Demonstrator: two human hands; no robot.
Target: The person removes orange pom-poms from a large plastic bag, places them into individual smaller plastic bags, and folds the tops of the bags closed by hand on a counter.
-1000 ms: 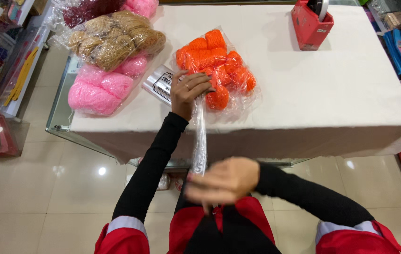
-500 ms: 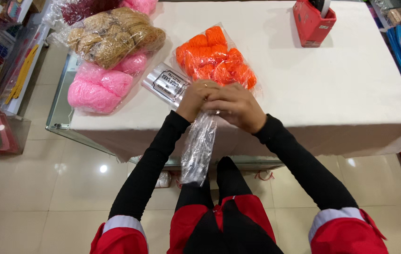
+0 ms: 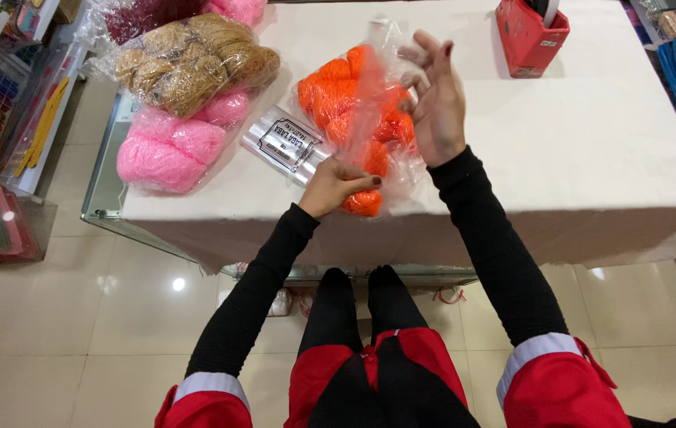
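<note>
a clear plastic bag (image 3: 370,87) is held up over the near part of a white-covered table (image 3: 591,158). the left hand (image 3: 338,182) is closed, its fingers pinched on the lower end of the bag, close to the table's front edge. the right hand (image 3: 433,99) is raised at about one o'clock from the left hand, fingers spread and slightly curled, touching the upper right side of the stretched film. behind the film, orange yarn skeins (image 3: 330,91) are seen lying on the table, wrapped in more clear plastic; whether they are inside the held bag cannot be told. at nine o'clock from the left hand, a flat pack of clear bags (image 3: 286,143) with a label is seen just beside the orange yarn. further out at ten o'clock, pink yarn (image 3: 164,150) and tan yarn (image 3: 187,55) are stacked in bags at the table's left edge. a red holder (image 3: 528,36) is placed at one o'clock, well apart from the hands. black sleeves with red cuffs are worn.
</note>
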